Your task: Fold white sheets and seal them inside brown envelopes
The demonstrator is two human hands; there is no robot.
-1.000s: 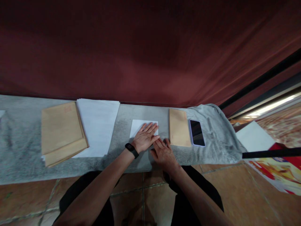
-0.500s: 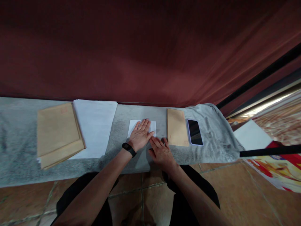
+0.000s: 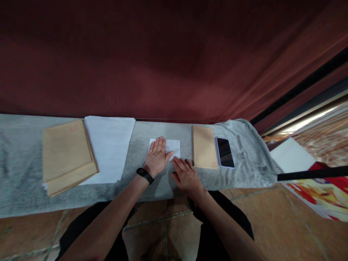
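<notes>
A small white piece of paper (image 3: 174,145), apparently folded, lies on the grey cloth in front of me. My left hand (image 3: 157,156) rests flat on its left part, fingers stretched out and thumb apart, hiding much of it. A dark band circles that wrist. At the paper's lower right corner, my right hand (image 3: 186,174) lies palm down with fingers extended, its fingertips touching or very near the edge. Just right of the hands is a brown envelope stack (image 3: 205,146), with a phone (image 3: 225,153) beside it.
Left of the hands lie a stack of white sheets (image 3: 111,145) and larger brown envelopes (image 3: 67,152) overlapping it. Grey cloth (image 3: 152,127) covers the narrow bench, backed by a dark red surface (image 3: 163,72). A colourful printed box (image 3: 323,192) stands low at the right.
My left hand has slid left across the paper, uncovering more of its right part. The right hand stays almost in place.
</notes>
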